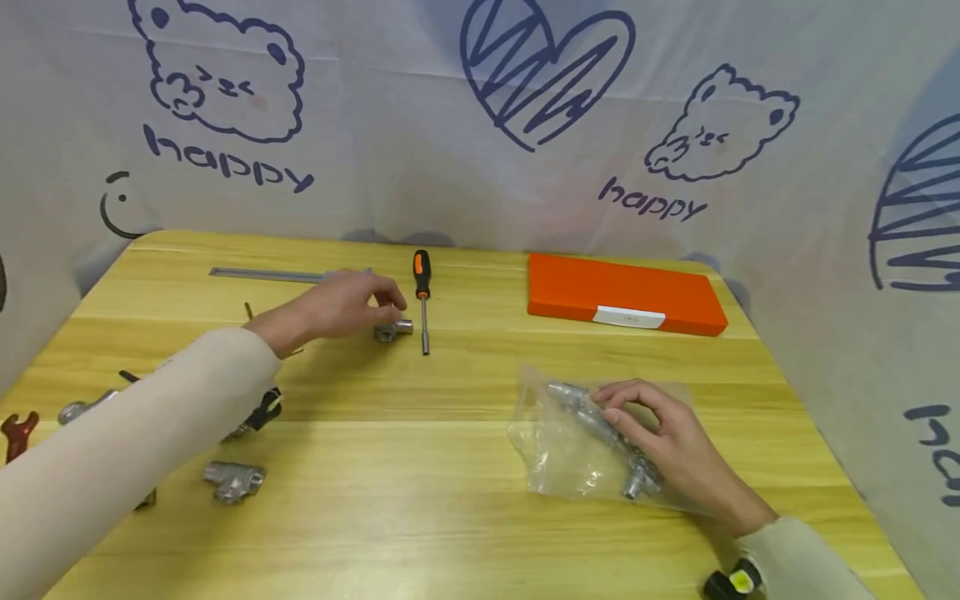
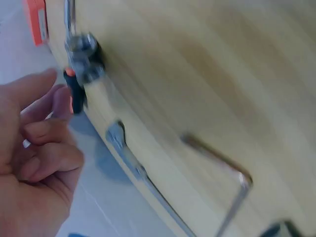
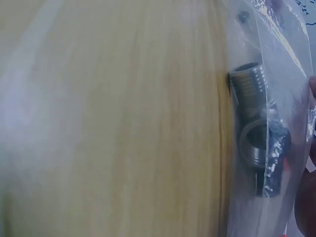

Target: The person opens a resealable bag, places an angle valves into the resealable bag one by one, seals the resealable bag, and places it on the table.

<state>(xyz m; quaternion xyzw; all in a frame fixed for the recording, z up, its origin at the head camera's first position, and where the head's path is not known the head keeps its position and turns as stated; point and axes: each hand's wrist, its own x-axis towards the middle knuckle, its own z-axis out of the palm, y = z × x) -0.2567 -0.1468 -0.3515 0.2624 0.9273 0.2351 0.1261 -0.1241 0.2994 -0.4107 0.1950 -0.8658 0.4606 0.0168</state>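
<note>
My left hand [image 1: 378,302] reaches over the far left of the wooden table [image 1: 420,517], fingers loosely curled and holding nothing. It hovers just beside a small metal pipe fitting [image 1: 393,330]. In the left wrist view the fitting [image 2: 83,58] lies a short gap beyond the fingertips [image 2: 47,81]. My right hand [image 1: 609,408] rests on a clear plastic bag [image 1: 558,454] at the near right. Thumb and forefinger pinch the long metal fitting [image 1: 581,408] inside through the plastic. The right wrist view shows threaded fittings [image 3: 249,98] in the bag [image 3: 276,44].
A screwdriver [image 1: 423,287] with an orange-black handle lies right of the small fitting. An orange case [image 1: 622,293] sits far right, a steel ruler [image 1: 266,274] far left. A tee fitting [image 1: 234,481], a hex key [image 2: 232,173], a red wrench [image 1: 17,432] and other parts lie at the left.
</note>
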